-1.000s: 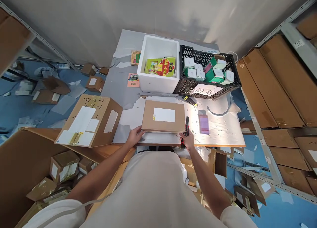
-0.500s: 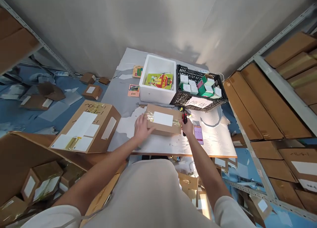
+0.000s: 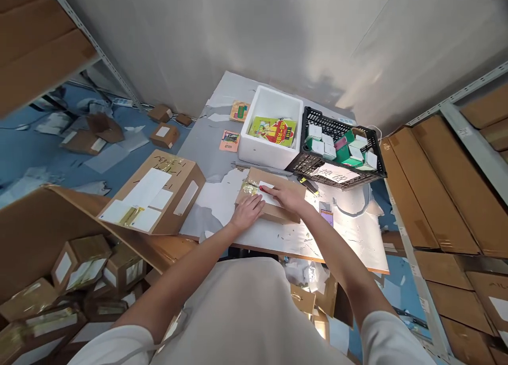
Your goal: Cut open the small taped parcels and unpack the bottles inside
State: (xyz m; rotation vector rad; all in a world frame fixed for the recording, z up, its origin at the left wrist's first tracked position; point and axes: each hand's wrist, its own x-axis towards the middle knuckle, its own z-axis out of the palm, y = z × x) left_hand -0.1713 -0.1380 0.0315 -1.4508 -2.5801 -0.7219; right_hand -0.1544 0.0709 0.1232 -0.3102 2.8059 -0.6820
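Head view, single: set above the wearer's shirt [image 3: 254, 312], facing forward and steeply down. Shirt nearest; hands [image 3: 248, 211] and worktop [image 3: 214, 166] at middle range; grey wall [image 3: 278, 32] beyond. Margins stretched, distance of shelving [image 3: 466, 127] there hard to judge.

Cutter [image 3: 261, 187] mostly hidden in your right fingers [image 3: 274, 192]; those also cover part of white label [image 3: 267, 198] of carton [image 3: 278, 214]. Lower end of phone [image 3: 327, 216], near front edge of table [image 3: 212, 151], hidden behind your right forearm [image 3: 330, 243]. Writing on sign [image 3: 335, 173] of crate [image 3: 305, 163], toward table's right edge, too blurred to read. Large box [image 3: 29, 227] cut off at view's left.
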